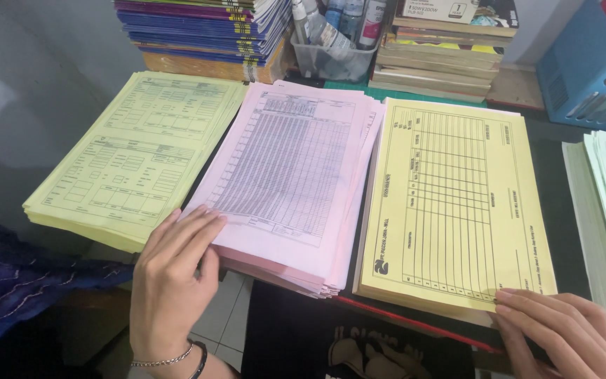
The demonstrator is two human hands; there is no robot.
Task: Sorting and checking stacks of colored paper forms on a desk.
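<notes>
Two hands' fingers (pixel 201 228) touch pink stack (pixel 289 175) and yellow stack (pixel 450 203) near edges.

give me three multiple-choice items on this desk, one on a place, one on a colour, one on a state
1. Where does the left hand rest?
A. on the pink stack's near left corner
B. on the blue rack
C. on the books

2. What colour is the stack under the right hand?
A. green
B. yellow
C. white

3. How are the left hand's fingers?
A. curled in a fist
B. pinching a pen
C. spread flat on paper

Key: 1 A, its fingertips lie on the pink sheets' corner; 2 B, the ruled top sheet is yellow; 3 C, the fingers lie extended and hold nothing.
</notes>
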